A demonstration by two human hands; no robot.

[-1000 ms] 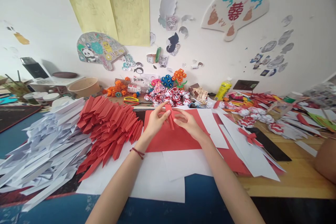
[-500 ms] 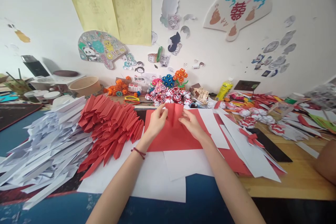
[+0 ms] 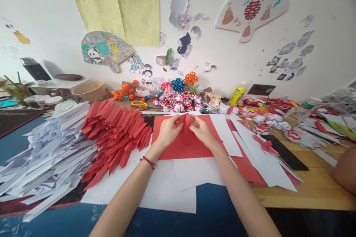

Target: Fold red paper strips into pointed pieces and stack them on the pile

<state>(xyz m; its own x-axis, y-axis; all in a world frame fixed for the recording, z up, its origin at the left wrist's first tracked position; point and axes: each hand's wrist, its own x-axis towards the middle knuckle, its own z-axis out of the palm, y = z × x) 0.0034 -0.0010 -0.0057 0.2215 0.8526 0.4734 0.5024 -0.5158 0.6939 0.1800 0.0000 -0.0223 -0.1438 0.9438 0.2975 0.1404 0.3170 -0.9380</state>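
Note:
A small folded piece of red paper (image 3: 187, 123) is held upright between my two hands, over a larger red sheet (image 3: 183, 150). My left hand (image 3: 170, 129) pinches its left side with curled fingers. On its right side my right hand (image 3: 200, 127) grips it between thumb and fingers. White sheets (image 3: 167, 187) lie beneath the red one. Left of my hands rises a pile of folded red strips (image 3: 116, 129), and beyond it a pile of folded white strips (image 3: 55, 148).
Red-and-white paper flowers (image 3: 179, 102), yellow-handled scissors (image 3: 139, 104) and a yellow bottle (image 3: 237, 94) stand or lie behind. More white sheets (image 3: 256, 155) and paper scraps are to the right. Another person's arm (image 3: 345, 170) shows at the right edge.
My hands have come closer together, and the red piece between them has gone from spread out to narrow and folded inward. The view has shifted slightly.

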